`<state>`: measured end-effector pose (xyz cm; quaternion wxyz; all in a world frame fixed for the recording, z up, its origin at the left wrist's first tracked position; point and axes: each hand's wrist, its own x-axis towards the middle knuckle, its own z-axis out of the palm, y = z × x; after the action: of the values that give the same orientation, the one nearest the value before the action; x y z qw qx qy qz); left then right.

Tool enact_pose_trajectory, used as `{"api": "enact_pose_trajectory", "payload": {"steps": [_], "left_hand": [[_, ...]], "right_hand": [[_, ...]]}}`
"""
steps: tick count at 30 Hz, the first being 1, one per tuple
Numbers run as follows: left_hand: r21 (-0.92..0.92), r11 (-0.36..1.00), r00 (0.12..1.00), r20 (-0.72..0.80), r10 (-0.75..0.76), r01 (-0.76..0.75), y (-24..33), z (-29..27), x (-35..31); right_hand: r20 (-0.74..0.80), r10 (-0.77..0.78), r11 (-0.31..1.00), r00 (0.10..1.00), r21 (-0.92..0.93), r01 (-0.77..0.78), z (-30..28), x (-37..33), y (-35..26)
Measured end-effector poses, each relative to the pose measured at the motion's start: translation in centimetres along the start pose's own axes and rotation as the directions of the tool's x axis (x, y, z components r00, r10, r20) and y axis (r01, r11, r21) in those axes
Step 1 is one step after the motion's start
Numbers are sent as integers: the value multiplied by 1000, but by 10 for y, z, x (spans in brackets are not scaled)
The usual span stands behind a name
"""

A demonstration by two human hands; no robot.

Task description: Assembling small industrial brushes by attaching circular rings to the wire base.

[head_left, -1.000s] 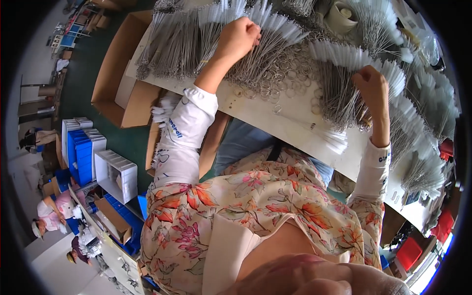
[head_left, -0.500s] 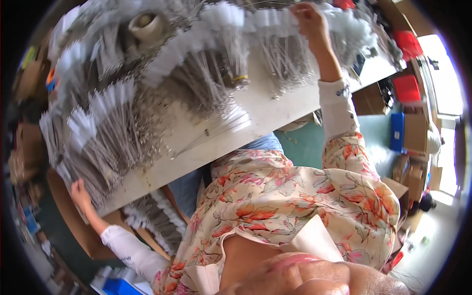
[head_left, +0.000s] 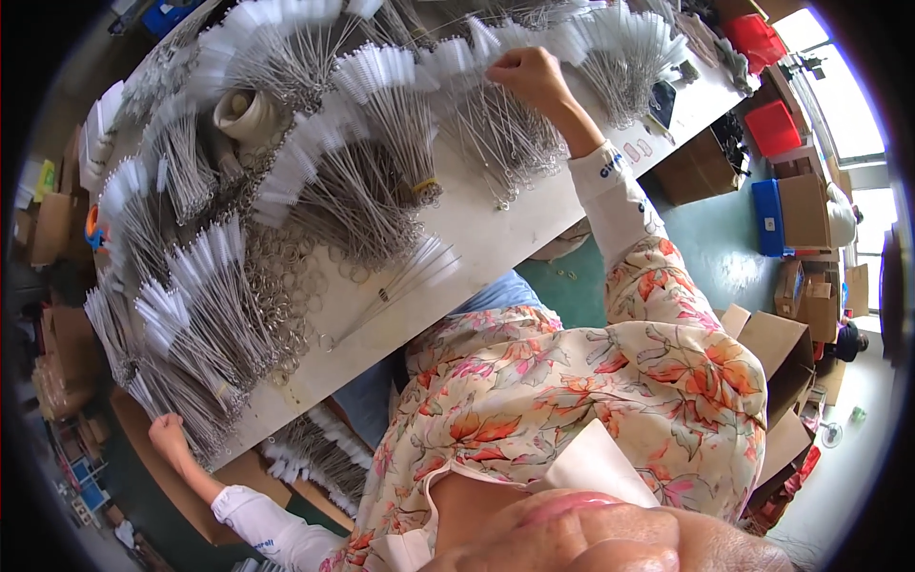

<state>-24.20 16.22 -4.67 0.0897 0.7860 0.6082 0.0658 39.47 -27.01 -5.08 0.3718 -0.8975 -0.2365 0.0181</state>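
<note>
Green floor and stacked cartons surround a pale tabletop [head_left: 496, 229] crowded with thin wire-handled brushes. Over its far side, the right grip [head_left: 534, 78] has its fingers bent toward the thumb, at the white-bristled ends of a brush pile [head_left: 505, 133]; I cannot tell whether it is closed on a brush. Far off at the tabletop's near left edge, the left grip [head_left: 169, 437] is curled beside the outermost left bundle [head_left: 189, 396]; whether it is closed, or has hold of anything, cannot be told either. With arms spread this wide, the two grips seem to tend opposite ends of the work.

Between them, most brushes lie fanned with bristles away from the person and looped wire ends toward them, probably to keep the soft heads from tangling and the loops within reach. A yellow band [head_left: 425, 185] circles the wires of one bundle, presumably to keep its count together. A few loose brushes [head_left: 410, 276] lie apart on bare surface. Small metal rings [head_left: 295, 262] are scattered beside the bundles, perhaps for easy picking. Farther out stand a cream roll [head_left: 246, 116] and, below the edge, a cardboard box [head_left: 143, 467].
</note>
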Motion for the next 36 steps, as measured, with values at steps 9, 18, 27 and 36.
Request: {"api": "enact_pose_trajectory", "payload": {"steps": [9, 18, 27, 36], "left_hand": [[-39, 999, 1000, 12, 9, -8, -14, 2, -2], [70, 997, 999, 11, 34, -35, 8, -8, -16], [-249, 969, 1000, 22, 10, -4, -48, 13, 2], [-615, 787, 964, -234, -126, -47, 4, 6, -24]], "right_hand": [[-486, -84, 994, 870, 25, 110, -119, 36, 71], [-372, 43, 892, 927, -403, -203, -135, 66, 145], [-363, 22, 835, 932, -505, -217, -146, 48, 139], [-200, -31, 840, 979, -537, -83, -111, 39, 121]]}}
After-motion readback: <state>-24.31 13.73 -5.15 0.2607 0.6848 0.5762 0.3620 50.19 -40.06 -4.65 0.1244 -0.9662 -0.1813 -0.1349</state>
